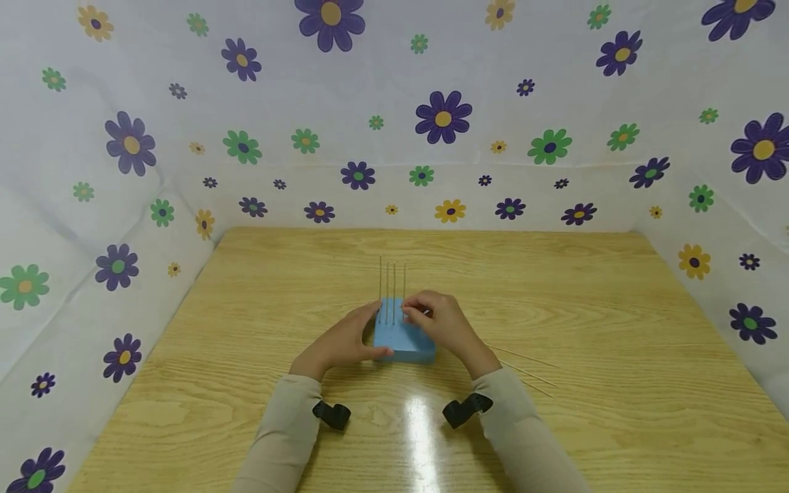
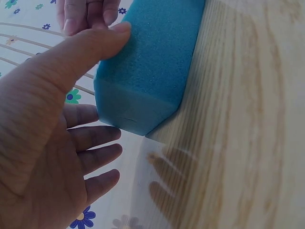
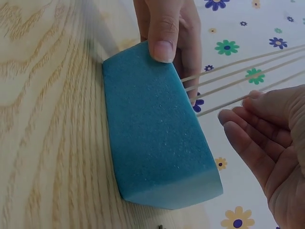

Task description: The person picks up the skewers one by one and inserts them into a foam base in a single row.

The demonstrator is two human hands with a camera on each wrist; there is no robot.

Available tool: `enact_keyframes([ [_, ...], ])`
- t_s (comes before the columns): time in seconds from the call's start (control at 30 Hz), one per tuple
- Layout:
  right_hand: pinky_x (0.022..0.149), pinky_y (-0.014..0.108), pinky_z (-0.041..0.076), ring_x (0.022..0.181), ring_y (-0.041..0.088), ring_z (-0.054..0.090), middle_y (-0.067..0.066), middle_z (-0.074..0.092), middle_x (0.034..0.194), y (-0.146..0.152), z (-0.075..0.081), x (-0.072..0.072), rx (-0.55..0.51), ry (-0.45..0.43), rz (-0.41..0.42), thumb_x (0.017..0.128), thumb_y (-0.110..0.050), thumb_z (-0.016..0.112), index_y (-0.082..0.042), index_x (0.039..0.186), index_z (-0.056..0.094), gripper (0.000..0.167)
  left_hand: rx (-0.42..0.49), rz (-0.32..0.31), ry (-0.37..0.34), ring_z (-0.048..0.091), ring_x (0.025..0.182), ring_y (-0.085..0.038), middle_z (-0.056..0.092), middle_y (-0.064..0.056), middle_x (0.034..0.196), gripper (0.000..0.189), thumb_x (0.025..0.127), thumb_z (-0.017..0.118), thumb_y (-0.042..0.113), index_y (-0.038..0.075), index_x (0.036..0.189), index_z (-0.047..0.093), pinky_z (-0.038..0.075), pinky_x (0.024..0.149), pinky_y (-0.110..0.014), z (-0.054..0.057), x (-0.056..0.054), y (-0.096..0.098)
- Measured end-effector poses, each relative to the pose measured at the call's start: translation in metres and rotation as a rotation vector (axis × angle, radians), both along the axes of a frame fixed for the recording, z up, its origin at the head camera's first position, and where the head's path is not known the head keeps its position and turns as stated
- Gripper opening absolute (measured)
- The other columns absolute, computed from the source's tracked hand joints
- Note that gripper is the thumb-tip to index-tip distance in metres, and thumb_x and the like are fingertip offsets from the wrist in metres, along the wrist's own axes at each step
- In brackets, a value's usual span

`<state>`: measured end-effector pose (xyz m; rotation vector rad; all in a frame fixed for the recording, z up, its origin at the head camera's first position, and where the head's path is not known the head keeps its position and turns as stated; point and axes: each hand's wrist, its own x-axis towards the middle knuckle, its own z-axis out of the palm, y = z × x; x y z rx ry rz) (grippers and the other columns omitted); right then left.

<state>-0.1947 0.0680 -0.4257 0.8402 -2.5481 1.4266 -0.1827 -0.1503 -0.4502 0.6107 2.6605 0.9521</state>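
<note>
A light-blue foam block (image 1: 402,342) lies on the table with several thin wooden sticks standing upright from its top. My left hand (image 1: 342,337) holds the block at its left side, thumb on the front face and fingers toward the back. In the left wrist view, the thumb presses near the edge of the block (image 2: 152,52) while the other fingers spread beside its end. My right hand (image 1: 445,324) pinches the rightmost stick (image 1: 404,279) low down between thumb and fingers, just above the block. Three other sticks (image 3: 238,64) stand in a row to its left.
Several loose sticks (image 1: 531,358) lie on the wooden table (image 1: 296,281) to the right, partly behind the right forearm. White cloth (image 1: 394,96) with printed flowers encloses the back and sides. A black strap with a camera (image 1: 333,415) sits on each wrist.
</note>
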Motion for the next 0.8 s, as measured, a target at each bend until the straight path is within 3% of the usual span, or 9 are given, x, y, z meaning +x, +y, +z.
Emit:
enact_keyframes([
  [0.23,0.062,0.024,0.053,0.073,0.014,0.064,0.006,0.069,0.089,0.015,0.001,0.001,-0.015,0.005,-0.066,0.089,-0.007,0.065,0.001,0.096,0.072,0.012,0.005,-0.003,0.0,0.025,0.14,-0.031,0.025,-0.014,0.153,0.1,0.079,0.074,0.046,0.004,0.151,0.018,0.027,0.111,-0.047,0.001,0.001,0.001],
  [0.53,0.062,0.023,0.054,0.076,0.032,0.066,0.015,0.067,0.09,0.042,-0.002,0.004,-0.074,-0.057,-0.112,0.091,-0.006,0.062,0.004,0.1,0.069,0.015,-0.008,-0.007,-0.015,0.023,0.141,-0.031,0.023,-0.013,0.154,0.101,0.079,0.074,0.048,0.007,0.152,0.017,0.026,0.111,-0.048,0.002,0.002,0.001],
  [0.8,0.063,0.023,0.055,0.077,0.03,0.066,0.017,0.066,0.09,0.07,-0.009,0.008,-0.067,-0.076,-0.177,0.092,-0.007,0.062,0.005,0.101,0.068,0.016,-0.024,0.002,-0.027,0.022,0.141,-0.03,0.022,-0.011,0.155,0.1,0.079,0.072,0.049,0.01,0.153,0.017,0.026,0.111,-0.048,0.002,0.002,0.001],
])
